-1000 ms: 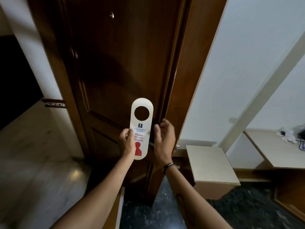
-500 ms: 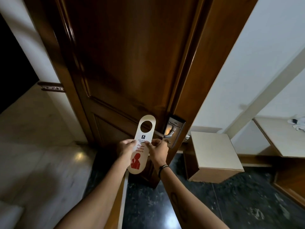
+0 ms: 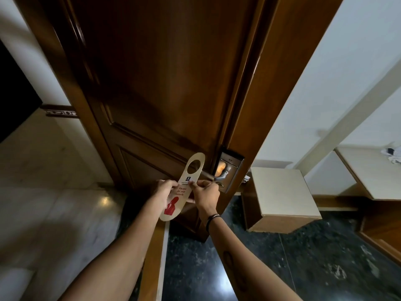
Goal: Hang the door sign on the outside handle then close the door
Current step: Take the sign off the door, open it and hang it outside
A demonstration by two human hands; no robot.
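A white door sign (image 3: pixel 176 198) with red "Please do not disturb" print and a round hole at its top is held in both hands. My left hand (image 3: pixel 163 191) pinches its left edge, my right hand (image 3: pixel 206 195) its right edge. The sign tilts with its hole end toward the metal lever handle (image 3: pixel 209 175), whose tip lies just right of the hole. The handle sits on a metal lock plate (image 3: pixel 230 170) at the edge of the dark wooden door (image 3: pixel 165 83), which stands open.
A pale cube-shaped stool (image 3: pixel 280 192) stands right of the door on dark speckled floor. A light desk top (image 3: pixel 373 174) lies at far right. Pale marble corridor floor (image 3: pixel 54 203) lies to the left. A wooden door frame edge (image 3: pixel 154 261) runs between my forearms.
The sign has come down from chest height and tilted toward the lever. My right hand left the door edge and took hold of the sign. The lock plate has come into view.
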